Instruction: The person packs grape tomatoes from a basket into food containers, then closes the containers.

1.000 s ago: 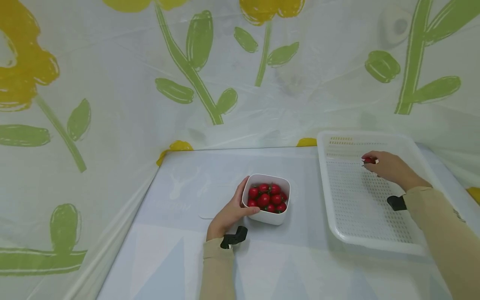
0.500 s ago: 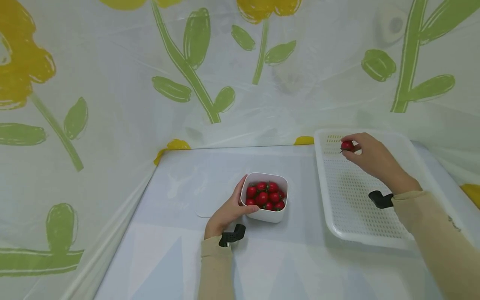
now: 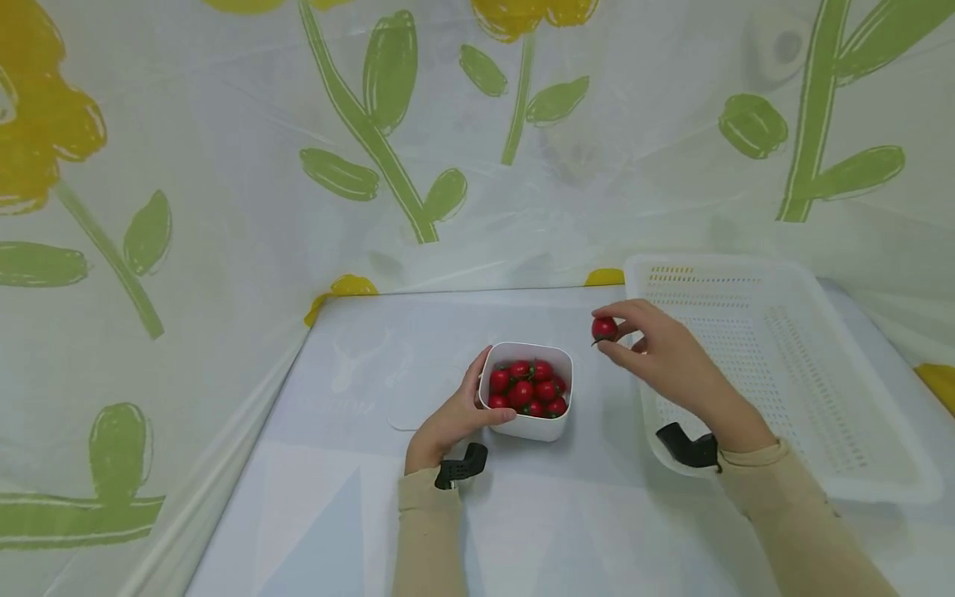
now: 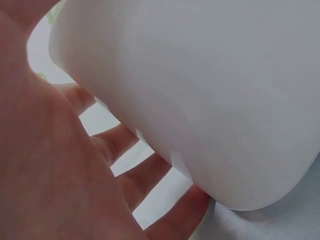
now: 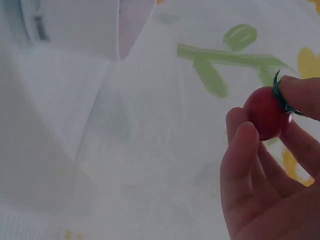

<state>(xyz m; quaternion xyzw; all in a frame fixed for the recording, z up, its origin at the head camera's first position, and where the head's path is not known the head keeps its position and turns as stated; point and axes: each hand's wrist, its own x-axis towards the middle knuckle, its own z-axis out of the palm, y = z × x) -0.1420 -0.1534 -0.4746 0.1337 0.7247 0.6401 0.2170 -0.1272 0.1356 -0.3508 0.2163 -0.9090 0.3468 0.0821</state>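
A small white square container (image 3: pixel 533 429) stands on the table, holding several red cherry tomatoes (image 3: pixel 521 393) with green stems. My left hand (image 3: pixel 448 424) grips its left side, thumb over the near rim. In the left wrist view, the fingers (image 4: pixel 145 180) reach along the container's smooth wall (image 4: pixel 200 90). Between thumb and fingertips, my right hand (image 3: pixel 664 352) pinches a single cherry tomato (image 3: pixel 604 329), to the right of the container and higher than its rim. Its green calyx lies against the thumb in the right wrist view, where the red tomato (image 5: pixel 267 114) shows clearly.
A large white perforated basket (image 3: pixel 798 365) sits at the right, its left part overlapped by the right forearm. Behind the table (image 3: pixel 313 514) hangs a white curtain (image 3: pixel 246 166) printed with yellow flowers and green leaves. Each wrist carries a black mount (image 3: pixel 462 467).
My right hand has lifted the cherry tomato up from over the basket and carried it left toward the container. The left hand and the container have stayed in place.
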